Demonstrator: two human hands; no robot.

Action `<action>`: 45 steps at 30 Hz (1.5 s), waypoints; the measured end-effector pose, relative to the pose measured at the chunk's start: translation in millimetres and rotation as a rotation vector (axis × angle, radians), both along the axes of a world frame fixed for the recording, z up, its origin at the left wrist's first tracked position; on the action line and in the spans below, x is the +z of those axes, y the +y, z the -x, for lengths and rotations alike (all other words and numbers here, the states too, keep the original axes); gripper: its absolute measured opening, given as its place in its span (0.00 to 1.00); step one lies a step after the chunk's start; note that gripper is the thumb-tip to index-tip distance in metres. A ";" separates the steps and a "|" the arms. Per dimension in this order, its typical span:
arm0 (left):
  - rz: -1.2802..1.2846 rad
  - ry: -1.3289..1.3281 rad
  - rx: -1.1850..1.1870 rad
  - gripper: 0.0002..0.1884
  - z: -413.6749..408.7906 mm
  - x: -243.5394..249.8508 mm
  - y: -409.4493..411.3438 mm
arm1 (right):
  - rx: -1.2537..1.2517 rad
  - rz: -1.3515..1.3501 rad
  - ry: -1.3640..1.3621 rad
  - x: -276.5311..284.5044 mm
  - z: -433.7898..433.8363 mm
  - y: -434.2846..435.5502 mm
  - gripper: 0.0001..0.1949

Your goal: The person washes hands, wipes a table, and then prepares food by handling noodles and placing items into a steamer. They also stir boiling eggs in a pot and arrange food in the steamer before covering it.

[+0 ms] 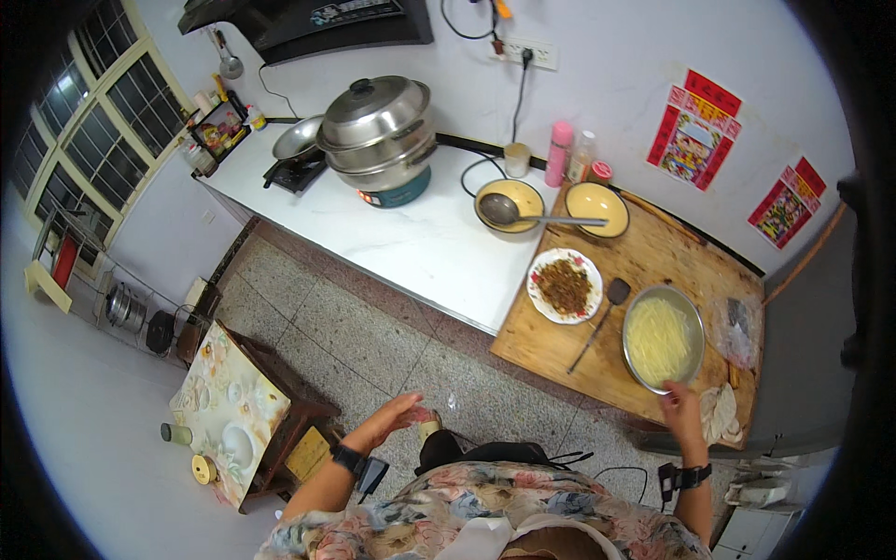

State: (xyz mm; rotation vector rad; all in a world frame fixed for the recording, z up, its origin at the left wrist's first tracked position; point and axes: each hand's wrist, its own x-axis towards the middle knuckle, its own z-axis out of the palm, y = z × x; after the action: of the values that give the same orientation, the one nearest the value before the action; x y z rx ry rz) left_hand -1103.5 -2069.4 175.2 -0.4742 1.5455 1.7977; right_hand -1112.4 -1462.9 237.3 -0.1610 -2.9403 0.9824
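Observation:
My right hand (677, 402) is at the near rim of a metal bowl (628, 350) that holds pale noodles or shreds (658, 339); whether its fingers grip the rim is unclear. My left hand (402, 414) is held over the floor with nothing in it. Left of the metal bowl a dark-headed spatula (602, 315) lies on the wooden board (518, 343). Beyond it stands a scalloped plate (535, 304) of chopped brown food (563, 285). Farther back are two cream bowls (598, 206), one with a metal ladle (500, 208) resting across it.
A lidded steamer (378, 133) stands on an electric cooker (402, 192), beside a frying pan (297, 140). A pink bottle (559, 150) and a glass jar (516, 161) are by the wall. A cloth (719, 413) lies at the board's near right corner. A patterned table (259, 399) stands at left.

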 end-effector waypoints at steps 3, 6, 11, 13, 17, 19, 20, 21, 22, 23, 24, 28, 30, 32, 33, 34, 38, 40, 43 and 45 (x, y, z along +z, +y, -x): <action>0.064 -0.047 0.171 0.35 -21.7 -5.1 -65.5 | 0.285 0.060 -0.106 21.8 34.5 -115.9 0.14; 0.096 -0.059 0.288 0.33 -21.1 -4.8 -123.7 | 0.411 0.207 -0.129 16.9 67.5 -209.4 0.15; 0.132 -0.054 0.451 0.30 -24.2 -9.5 -220.4 | 0.593 0.185 -0.153 29.9 131.7 -336.1 0.16; 0.170 -0.066 0.476 0.34 -19.6 7.7 -251.8 | 0.600 0.219 -0.148 31.6 147.3 -369.6 0.16; 0.155 -0.028 0.529 0.31 2.9 16.1 -294.3 | 0.587 0.229 -0.189 31.5 173.6 -413.3 0.16; 0.148 0.004 0.515 0.29 25.2 24.1 -306.2 | 0.597 0.197 -0.218 28.2 186.3 -422.1 0.16; 0.145 0.019 0.510 0.28 37.1 27.6 -312.3 | 0.605 0.178 -0.211 25.6 193.0 -425.9 0.16; 0.127 0.043 0.497 0.28 49.1 27.4 -318.7 | 0.623 0.155 -0.208 22.4 201.3 -430.7 0.16; 0.109 0.067 0.486 0.29 63.9 28.5 -324.6 | 0.642 0.131 -0.205 20.8 210.5 -435.4 0.16; 0.092 0.091 0.476 0.29 80.5 30.8 -329.6 | 0.617 0.136 -0.197 22.7 222.1 -440.2 0.16; 0.096 0.153 0.441 0.30 99.6 34.1 -333.2 | 0.597 0.143 -0.196 24.0 235.0 -445.0 0.16; 0.132 0.340 0.329 0.33 200.8 69.1 -341.9 | 0.485 0.238 -0.119 31.2 290.4 -468.1 0.15; 0.176 0.402 0.268 0.32 254.6 101.5 -343.6 | 0.390 0.306 -0.062 31.9 319.3 -478.1 0.15; 0.233 0.458 0.265 0.31 299.8 122.4 -355.3 | 0.318 0.392 -0.040 33.5 350.0 -490.4 0.14; 0.253 0.485 0.254 0.30 322.4 130.4 -360.6 | 0.265 0.455 -0.039 25.6 365.8 -490.6 0.14; 0.257 0.505 0.269 0.29 345.9 132.7 -365.2 | 0.237 0.571 -0.059 20.6 381.3 -490.0 0.15; 0.334 0.635 0.265 0.26 453.7 152.0 -373.9 | 0.069 0.803 -0.052 29.3 444.7 -498.8 0.17; 0.365 0.688 0.275 0.27 503.7 162.4 -375.4 | -0.048 0.842 -0.051 43.9 477.2 -509.3 0.20; 0.439 0.716 0.263 0.27 587.7 158.5 -379.8 | -0.190 0.962 -0.012 71.8 509.7 -532.2 0.27; 0.444 0.788 0.297 0.26 644.6 152.6 -378.3 | -0.259 0.974 -0.072 80.3 529.2 -540.3 0.28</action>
State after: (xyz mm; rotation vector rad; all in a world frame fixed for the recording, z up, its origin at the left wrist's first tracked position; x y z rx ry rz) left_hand -1748.1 -2447.7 327.8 -0.1959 2.5590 1.9822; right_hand -1641.6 -2003.2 317.6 -0.5741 -2.1232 2.2463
